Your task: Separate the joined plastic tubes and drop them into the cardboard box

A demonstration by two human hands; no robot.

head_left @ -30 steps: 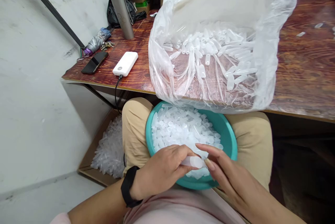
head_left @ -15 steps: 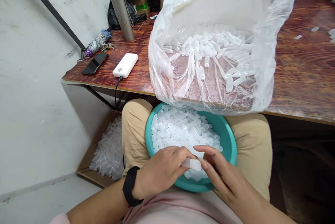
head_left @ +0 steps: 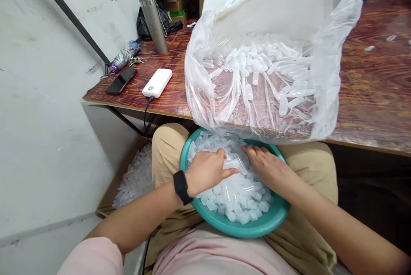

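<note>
A teal bowl (head_left: 272,219) rests on my lap, heaped with several small translucent plastic caps (head_left: 237,198). My left hand (head_left: 205,170), with a black watch on its wrist, is closed on a clear plastic piece (head_left: 233,164) over the far half of the bowl. Just right of it, my right hand (head_left: 266,163) lies on the pile with its fingers curled down into the caps; whether it holds one is hidden.
A large clear plastic bag (head_left: 272,52) of the same pieces lies open on the wooden table (head_left: 369,95) above the bowl. On the table's left are a white power bank (head_left: 157,82), a phone (head_left: 121,81), an umbrella and a steel flask (head_left: 150,16). A cardboard box (head_left: 135,176) of pieces sits on the floor at left.
Both hands have moved forward from the near rim of the bowl to its far side. The left hand still grips the clear piece; the right hand has dropped onto the pile.
</note>
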